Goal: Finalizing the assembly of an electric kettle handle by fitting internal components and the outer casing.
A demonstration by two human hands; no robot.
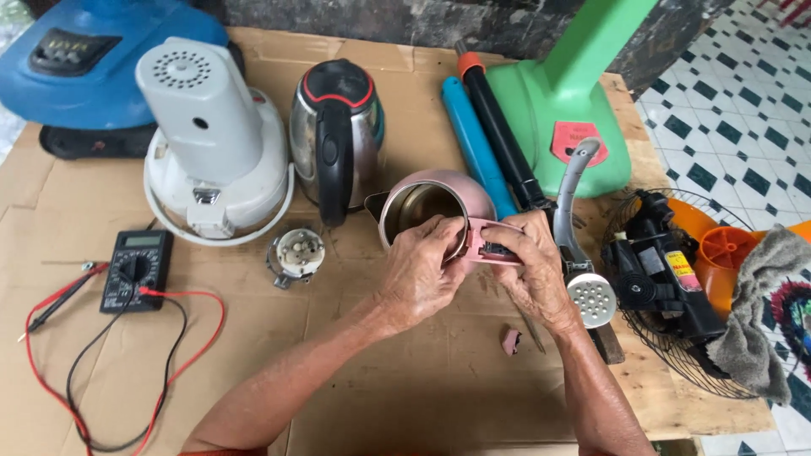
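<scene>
Both hands meet mid-table on a pink metal kettle with an open top (435,203), lying w/ its mouth toward the camera on the brown cardboard sheet (253,338) covering the bench. Left hand (422,270) is closed on the rim, thumb over the edge. Right hand (528,266) is clamped on the kettle's pink plastic handle (490,245) (a dark part shows inside it), fingers wrapped over the top.

A small pink plastic piece (510,341) lies near the right wrist. Behind the kettle: a steel kettle with black handle and red-trimmed lid (336,135), a white round appliance base w/ a tall housing (215,143), a small round white part (297,253). At left, a black multimeter w/ red and black leads (135,270). At right, a green fan base (562,101) and a black fan motor on a wire grille (655,279).
</scene>
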